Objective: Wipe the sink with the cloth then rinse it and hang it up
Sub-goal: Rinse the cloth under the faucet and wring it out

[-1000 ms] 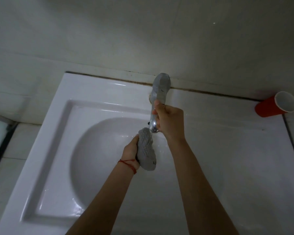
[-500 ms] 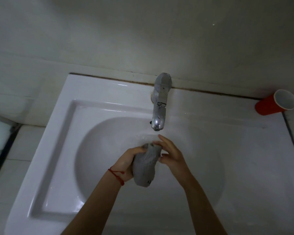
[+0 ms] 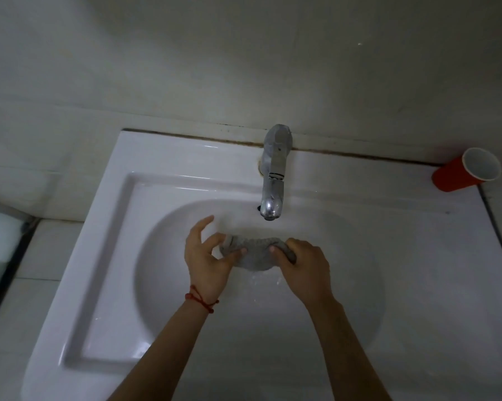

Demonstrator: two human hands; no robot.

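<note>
A small grey cloth (image 3: 255,254) is stretched sideways between both hands over the bowl of the white sink (image 3: 105,256), just below the chrome tap (image 3: 274,180). My left hand (image 3: 206,259), with a red string at the wrist, pinches the cloth's left end with thumb and fingers, the other fingers spread. Its right end is bunched in my right hand (image 3: 304,264). Water droplets show under the cloth.
A red cup (image 3: 458,176) with a white inside lies tipped on the sink's back right corner against the wall. A tiled ledge and a glass panel edge (image 3: 1,241) are at the left.
My right hand left the tap and came down to the cloth. The cloth went from hanging upright in my left hand to being held sideways between both hands, lower in the bowl.
</note>
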